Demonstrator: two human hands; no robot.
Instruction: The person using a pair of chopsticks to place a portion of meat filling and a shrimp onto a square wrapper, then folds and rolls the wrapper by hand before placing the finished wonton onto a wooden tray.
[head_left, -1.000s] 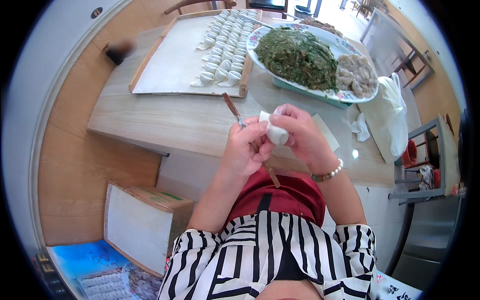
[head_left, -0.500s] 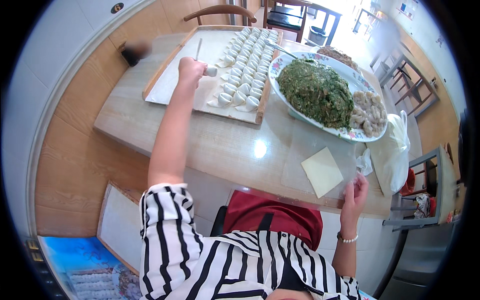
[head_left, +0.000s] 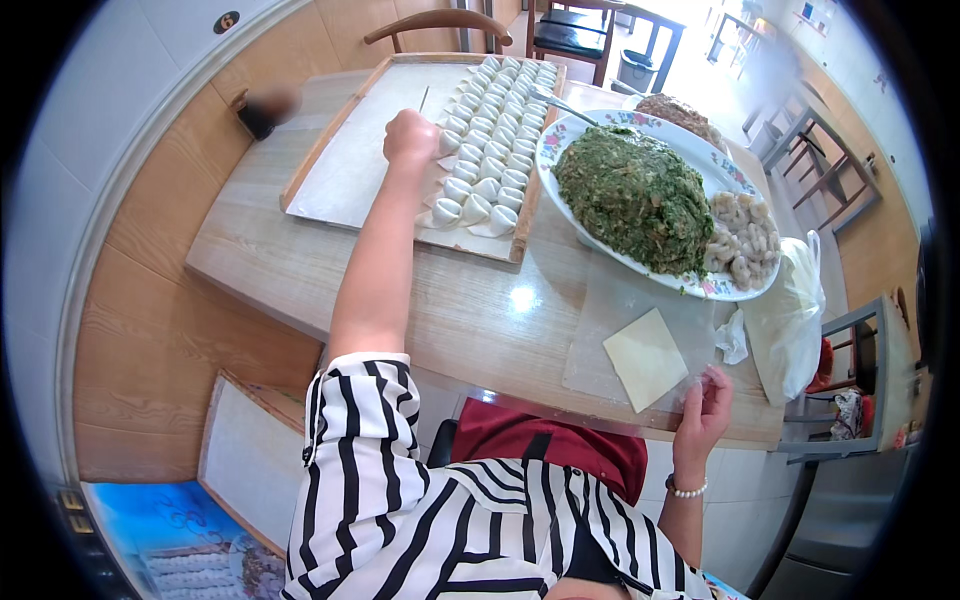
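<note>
My left hand [head_left: 412, 138] reaches over a wood-rimmed tray [head_left: 335, 160] lined with white. Its fingers are closed on a thin stick [head_left: 424, 98] that points away from me. Beside its fingers is a white wrapped dumpling [head_left: 449, 142]; whether they still touch it cannot be made out. Rows of similar dumplings [head_left: 490, 166] fill the tray's right half. My right hand [head_left: 704, 405] is at the table's near edge, fingers loosely bent and apart, holding nothing visible. Just left of it a square yellowish wrapper [head_left: 645, 360] lies on a clear sheet.
A flowered oval plate [head_left: 590, 232] holds a green chopped filling [head_left: 635, 200] and peeled shrimp [head_left: 742, 240]; a spoon handle [head_left: 565, 105] rests on its rim. A brown filling [head_left: 680, 116] stands behind. At right are a crumpled tissue [head_left: 732, 338] and a white plastic bag [head_left: 790, 320].
My left hand has moved right and slightly nearer, bringing the dumpling it held to the end of the rows. My right hand has stayed near the wrapper, shifting slightly.
</note>
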